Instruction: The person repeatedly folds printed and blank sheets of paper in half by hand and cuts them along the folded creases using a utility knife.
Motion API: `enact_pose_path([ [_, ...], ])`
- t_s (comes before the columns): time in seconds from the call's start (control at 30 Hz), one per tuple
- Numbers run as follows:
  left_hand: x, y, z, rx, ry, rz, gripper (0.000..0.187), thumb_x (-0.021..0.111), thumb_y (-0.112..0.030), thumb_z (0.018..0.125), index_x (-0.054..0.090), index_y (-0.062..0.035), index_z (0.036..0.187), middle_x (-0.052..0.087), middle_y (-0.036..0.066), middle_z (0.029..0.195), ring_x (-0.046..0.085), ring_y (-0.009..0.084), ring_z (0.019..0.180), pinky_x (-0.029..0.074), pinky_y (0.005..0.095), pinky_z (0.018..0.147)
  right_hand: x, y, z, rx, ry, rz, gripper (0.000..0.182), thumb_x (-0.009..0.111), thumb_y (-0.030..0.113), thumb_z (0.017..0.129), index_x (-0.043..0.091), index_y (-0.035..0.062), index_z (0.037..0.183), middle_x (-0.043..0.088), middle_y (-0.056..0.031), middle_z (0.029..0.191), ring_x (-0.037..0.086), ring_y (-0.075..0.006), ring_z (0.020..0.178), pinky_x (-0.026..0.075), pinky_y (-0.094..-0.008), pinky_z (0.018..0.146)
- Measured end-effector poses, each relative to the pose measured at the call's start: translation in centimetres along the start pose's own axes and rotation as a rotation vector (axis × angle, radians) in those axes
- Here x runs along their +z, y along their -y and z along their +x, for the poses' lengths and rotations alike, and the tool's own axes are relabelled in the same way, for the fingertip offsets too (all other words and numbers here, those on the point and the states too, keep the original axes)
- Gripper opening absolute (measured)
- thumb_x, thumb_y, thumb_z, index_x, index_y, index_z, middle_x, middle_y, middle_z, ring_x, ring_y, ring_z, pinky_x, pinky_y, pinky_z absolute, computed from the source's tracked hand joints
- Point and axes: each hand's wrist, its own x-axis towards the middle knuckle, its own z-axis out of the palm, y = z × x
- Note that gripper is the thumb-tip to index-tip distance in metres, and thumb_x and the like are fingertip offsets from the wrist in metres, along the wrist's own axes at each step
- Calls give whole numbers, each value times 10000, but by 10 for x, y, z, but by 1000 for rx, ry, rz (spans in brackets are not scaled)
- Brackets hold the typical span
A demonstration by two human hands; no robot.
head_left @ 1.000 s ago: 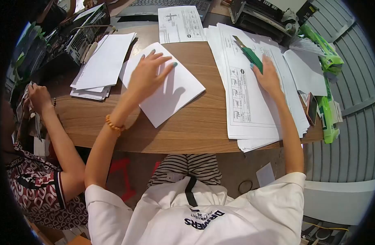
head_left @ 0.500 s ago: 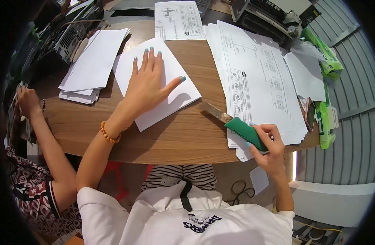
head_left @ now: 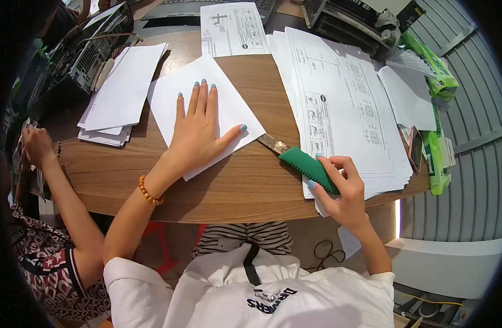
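My left hand (head_left: 195,128) lies flat on a white sheet of paper (head_left: 237,112), fingers spread, pressing it to the table. The sheet looks folded and sits at an angle. My right hand (head_left: 341,191) grips a knife (head_left: 308,168) by its green, ridged handle. Its short blade, stained brown near the handle, points up and left, and the tip meets the sheet's right corner. Just under the right hand is the edge of a stack of printed drawings (head_left: 349,109).
Blank sheets (head_left: 122,87) are piled on the left of the wooden table (head_left: 223,197). One printed sheet (head_left: 234,30) lies at the back by a laptop. Green packets (head_left: 438,164) and a phone (head_left: 415,148) are at the right. Another person's arm (head_left: 71,191) is at far left.
My right hand has moved left with the knife, bringing the blade from apart from the sheet to its right corner. My left hand stays flat on the paper.
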Motion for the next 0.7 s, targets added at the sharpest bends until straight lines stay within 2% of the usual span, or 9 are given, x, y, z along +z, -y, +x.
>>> enact_pose_path([
  [0.2, 3, -1, -3, 26, -104, -4, 840, 387, -566, 894, 262, 119, 1364, 241, 326, 1431, 177, 404, 1380, 83, 521, 1113, 3, 0, -4, 33, -8, -32, 432, 723, 98, 678, 630, -14, 1084, 566, -127, 957, 561, -228, 724, 483, -330, 611],
  [0.43, 6, -2, -4, 4, -107, 22, 838, 427, -550, 881, 268, 118, 1362, 244, 332, 1426, 185, 404, 1377, 92, 528, 1109, 5, -8, 7, 0, 2, -71, 439, 713, 86, 682, 617, -11, 1098, 558, -128, 968, 563, -236, 742, 488, -320, 638],
  [0.5, 10, 0, -3, 58, -203, -14, 862, 463, -560, 859, 311, 150, 1325, 293, 351, 1389, 232, 430, 1351, 113, 569, 1086, 2, -14, 7, -16, 17, -42, 439, 711, 78, 683, 613, -9, 1103, 556, -128, 966, 557, -241, 745, 487, -327, 646],
  [0.6, 10, -1, -5, 72, -228, -35, 864, 466, -566, 856, 323, 150, 1318, 305, 352, 1382, 238, 428, 1350, 117, 570, 1086, -1, -13, 11, 1, 32, -40, 433, 710, 71, 688, 613, -6, 1103, 556, -128, 971, 550, -246, 759, 485, -334, 651],
  [0.7, 1, -3, -4, 20, -90, 25, 837, 424, -547, 881, 253, 111, 1370, 229, 324, 1437, 168, 397, 1385, 89, 535, 1108, 7, -19, 20, -4, 28, -35, 427, 708, 76, 698, 613, -1, 1107, 559, -126, 978, 552, -251, 785, 486, -338, 668],
])
